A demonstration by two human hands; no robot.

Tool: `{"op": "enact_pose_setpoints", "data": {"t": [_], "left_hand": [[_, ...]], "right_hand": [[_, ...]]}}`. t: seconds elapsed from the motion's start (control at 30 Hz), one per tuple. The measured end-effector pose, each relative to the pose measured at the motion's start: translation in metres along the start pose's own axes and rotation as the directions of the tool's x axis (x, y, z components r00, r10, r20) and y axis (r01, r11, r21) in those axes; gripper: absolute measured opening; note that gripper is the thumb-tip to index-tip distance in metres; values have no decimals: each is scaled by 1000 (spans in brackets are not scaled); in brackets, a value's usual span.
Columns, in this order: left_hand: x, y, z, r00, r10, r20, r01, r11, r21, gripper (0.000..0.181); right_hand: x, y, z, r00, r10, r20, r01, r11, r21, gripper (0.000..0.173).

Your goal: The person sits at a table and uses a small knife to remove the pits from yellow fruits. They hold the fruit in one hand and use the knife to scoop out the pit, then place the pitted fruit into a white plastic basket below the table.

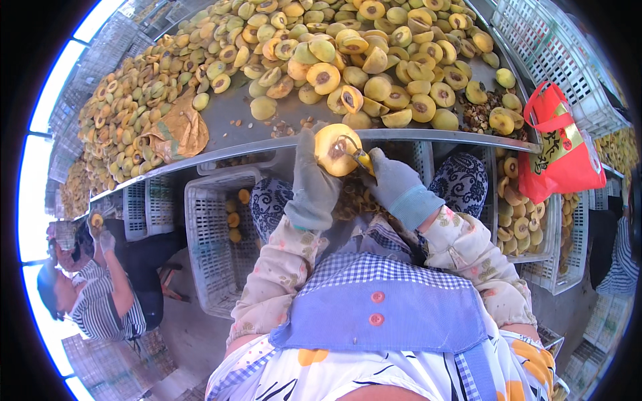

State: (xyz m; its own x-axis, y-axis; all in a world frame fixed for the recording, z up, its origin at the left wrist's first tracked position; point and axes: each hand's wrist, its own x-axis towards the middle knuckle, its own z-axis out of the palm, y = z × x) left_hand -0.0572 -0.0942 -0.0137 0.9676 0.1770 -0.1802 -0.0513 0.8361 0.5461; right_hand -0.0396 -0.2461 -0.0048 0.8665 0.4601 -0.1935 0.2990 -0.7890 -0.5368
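My left hand (313,180), in a grey work glove, holds a halved yellow peach (328,163) with its cut face up. A brown pit area shows at the middle of that face. In my gloved right hand (398,178) is a pitting tool (364,159) with a yellow handle and a thin curved metal loop. The loop lies against the cut face beside the pit area. Both hands are just in front of the metal table edge (281,144). Many peach halves (323,78) are heaped beyond it, some cut side up.
A white plastic crate (215,240) with a few halves stands at my left. Crates of peach halves (521,225) stand at my right. A red bag (556,150) sits at the table's right corner. Crumpled brown paper (180,128) lies on the table. Another person (108,295) sits at left.
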Motion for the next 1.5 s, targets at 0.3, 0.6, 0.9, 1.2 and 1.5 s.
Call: {"op": "enact_pose_setpoints", "data": {"t": [0.3,0.6,0.9,1.2,1.5], "left_hand": [[-6,-18,-11,961,233,-149,-182,939,291,39],[-17,-9,1,921,322,-221,-197,871,450,33],[-19,-9,3,904,333,-267,-189,874,448,36],[-23,-6,11,925,326,-194,-198,851,485,33],[-22,-1,-1,923,341,-177,-166,770,616,32]], "right_hand": [[-1,-5,0,980,1,201,-21,995,100,41],[3,-9,1,964,-42,263,10,993,121,29],[7,-4,18,965,-66,253,17,981,192,33],[-2,-7,13,981,-29,193,7,994,113,28],[-2,-11,10,967,-61,246,34,993,111,36]]}}
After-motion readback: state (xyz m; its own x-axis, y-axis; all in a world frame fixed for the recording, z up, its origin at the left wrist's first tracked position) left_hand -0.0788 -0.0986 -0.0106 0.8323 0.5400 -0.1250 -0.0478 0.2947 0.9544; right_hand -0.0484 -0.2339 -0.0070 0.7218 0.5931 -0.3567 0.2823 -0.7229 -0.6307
